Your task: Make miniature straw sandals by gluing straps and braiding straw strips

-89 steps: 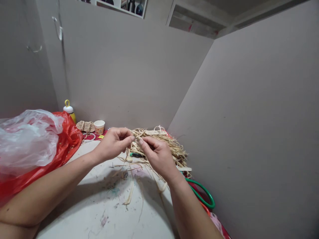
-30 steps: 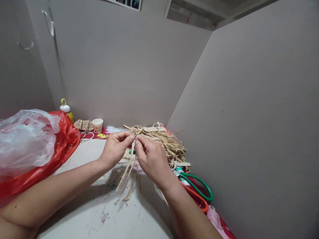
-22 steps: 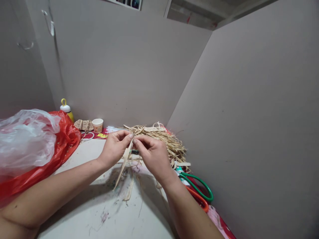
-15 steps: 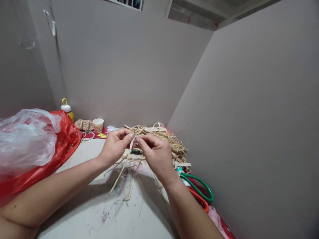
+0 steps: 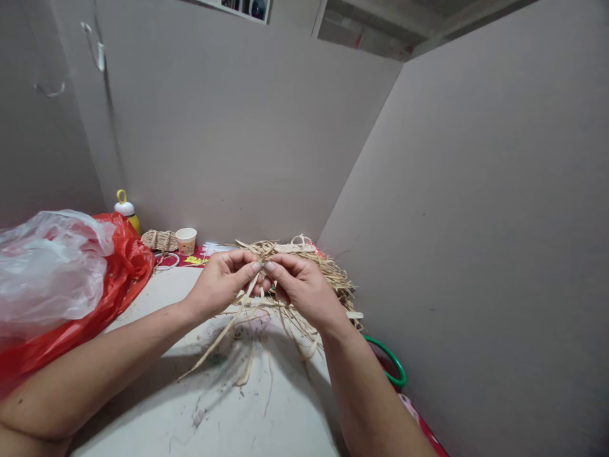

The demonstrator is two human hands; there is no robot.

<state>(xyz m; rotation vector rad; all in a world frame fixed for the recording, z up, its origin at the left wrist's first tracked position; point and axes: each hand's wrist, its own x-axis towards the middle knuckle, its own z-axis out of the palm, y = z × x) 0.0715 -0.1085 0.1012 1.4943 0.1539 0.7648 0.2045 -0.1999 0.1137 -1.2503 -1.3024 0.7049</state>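
Observation:
My left hand [image 5: 219, 284] and my right hand [image 5: 299, 287] meet above the white table [image 5: 157, 406], fingertips pinched together on thin pale straw strips [image 5: 223, 333]. The strips hang from the pinch and trail down to the left onto the table top. Behind my hands lies a loose pile of dry straw [image 5: 328, 273] near the corner of the walls. More short strips lie scattered on the table under my wrists.
A red plastic bag [image 5: 109, 285] with a clear bag [image 5: 47, 266] on it fills the left. A paper cup [image 5: 185, 240], a woven straw piece [image 5: 159, 240] and a yellow bottle [image 5: 127, 209] stand at the back. A green ring handle [image 5: 394, 368] shows by my right forearm.
My hands stay pinched together and have shifted slightly right. The hanging strips now trail further down-left across the table, and my right forearm covers the orange handle.

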